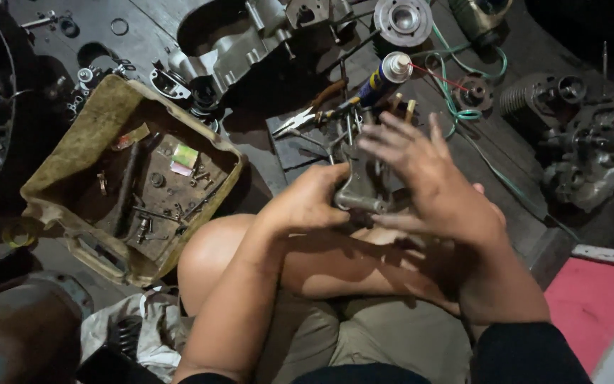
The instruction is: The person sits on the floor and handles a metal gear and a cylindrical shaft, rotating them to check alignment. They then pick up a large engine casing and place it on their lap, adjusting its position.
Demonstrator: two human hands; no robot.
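Observation:
My left hand [305, 203] grips a grey metal engine part [359, 186], a cast bracket with rods sticking up from it, held above my bent knees. My right hand [431, 178] hovers against the part's right side with fingers spread apart, blurred by motion; whether it grips the part I cannot tell. A blue and yellow spray can [381, 77] with a red straw lies on the floor just beyond the part, next to a pair of pliers [305, 118].
A dirty yellowish plastic tray [119, 103] with bolts and small tools sits at the left. An engine casing [239, 39] lies at the top, a finned cylinder [545, 92] and more engine parts at the right. A green wire [463, 85] runs across the floor. A red mat [591, 299] is at lower right.

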